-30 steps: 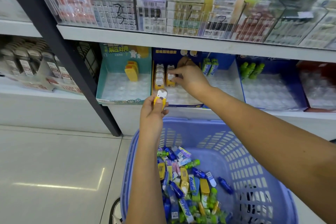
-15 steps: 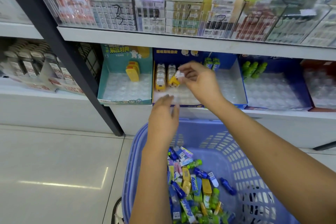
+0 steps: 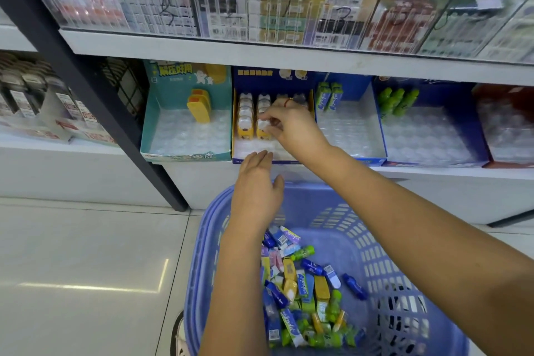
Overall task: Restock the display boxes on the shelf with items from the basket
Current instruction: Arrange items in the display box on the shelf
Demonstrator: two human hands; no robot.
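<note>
**A:** What fills most of the view?

**B:** A white shelf (image 3: 289,58) above a pale tiled floor (image 3: 86,269). Clear bins of boxed goods (image 3: 219,0) stand on its upper board, and open display boxes stand in a row on the tier below.

**A:** And nearer the camera?

**B:** A blue plastic basket (image 3: 346,220) stands low in front of the shelf. Loose items (image 3: 303,292) are heaped in its bottom: blue, green, yellow and pink tubes and packets.

**A:** Which boxes can you make out?

**B:** From the left there is a teal box (image 3: 185,141) with a few yellow pieces at the back. Next is the middle blue box (image 3: 271,78), holding two columns of yellow-and-white pieces. Then come a blue box (image 3: 351,130) with two tubes upright at the back and another blue box (image 3: 427,136) with green tubes. The red box (image 3: 505,130) at the edge is too blurred to read.

**A:** The hands?

**B:** The right hand (image 3: 291,127) reaches into the middle blue box. Its fingers (image 3: 270,120) are curled and pinch the front yellow-and-white piece (image 3: 263,132) of the second column. That piece sits in the tray, just beside the first column.

**A:** And the other?

**B:** The left hand (image 3: 257,191) hangs over the basket's far rim, just before the box's front edge. Its fingers (image 3: 257,157) are straight, close together and holding nothing.
</note>
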